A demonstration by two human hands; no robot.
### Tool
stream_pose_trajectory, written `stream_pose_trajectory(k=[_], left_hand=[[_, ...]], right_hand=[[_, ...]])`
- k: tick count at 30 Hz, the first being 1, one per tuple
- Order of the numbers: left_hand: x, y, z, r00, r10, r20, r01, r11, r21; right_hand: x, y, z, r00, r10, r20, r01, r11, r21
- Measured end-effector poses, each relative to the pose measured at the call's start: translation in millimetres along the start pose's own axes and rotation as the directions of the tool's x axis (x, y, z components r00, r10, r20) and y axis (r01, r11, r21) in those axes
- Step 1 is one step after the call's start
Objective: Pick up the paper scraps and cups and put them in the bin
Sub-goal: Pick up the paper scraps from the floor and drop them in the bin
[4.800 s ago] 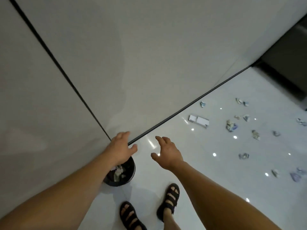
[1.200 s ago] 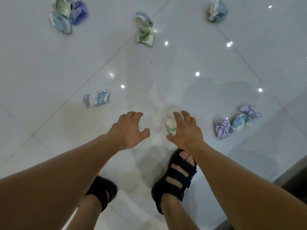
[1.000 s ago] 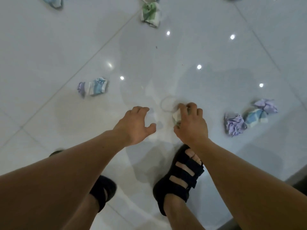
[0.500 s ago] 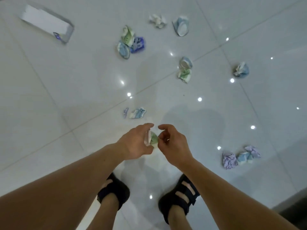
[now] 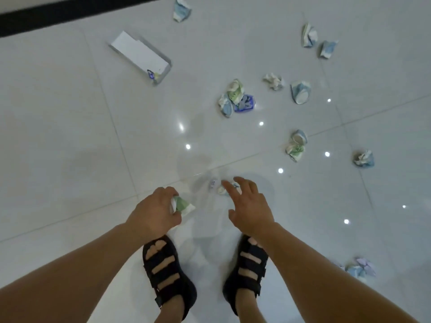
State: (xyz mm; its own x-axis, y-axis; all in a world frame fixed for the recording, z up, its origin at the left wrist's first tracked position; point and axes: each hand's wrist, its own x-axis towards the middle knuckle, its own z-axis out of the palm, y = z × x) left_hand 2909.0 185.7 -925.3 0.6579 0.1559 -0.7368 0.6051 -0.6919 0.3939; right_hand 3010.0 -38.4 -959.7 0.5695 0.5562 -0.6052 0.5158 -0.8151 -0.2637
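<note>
Tallying crumpled paper. Logging six singles: top cup [image 5: 182, 9], striped cup [image 5: 309, 36], neighbouring cup [image 5: 328, 49], white scrap [image 5: 273, 81], blue cup [image 5: 300, 92], far-right wad [image 5: 363, 158]. Adding a cluster of three [image 5: 235, 94], a stacked pair [image 5: 295, 150], a lower-right pair [image 5: 360, 269], and one green-and-white piece [image 5: 183, 205] pinched in the left hand [image 5: 154, 213]. Getting at least one blurred bit [image 5: 219, 188] under the right hand [image 5: 249, 206], exact count not resolving. Totalling fifteen or more. Also counting one white box [image 5: 140, 54], two hands, two black sandals: left sandal [image 5: 166, 271], right sandal [image 5: 247, 276].
</note>
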Motion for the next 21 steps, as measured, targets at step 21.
stream_pose_trajectory(k=[21], left_hand=[[89.9,-42.4,109.4,0.993,-0.106,-0.052,0.093,0.974,-0.208]], right_hand=[[127.0,20.4,106.5,0.924,-0.373,0.087,0.381,0.871,-0.311]])
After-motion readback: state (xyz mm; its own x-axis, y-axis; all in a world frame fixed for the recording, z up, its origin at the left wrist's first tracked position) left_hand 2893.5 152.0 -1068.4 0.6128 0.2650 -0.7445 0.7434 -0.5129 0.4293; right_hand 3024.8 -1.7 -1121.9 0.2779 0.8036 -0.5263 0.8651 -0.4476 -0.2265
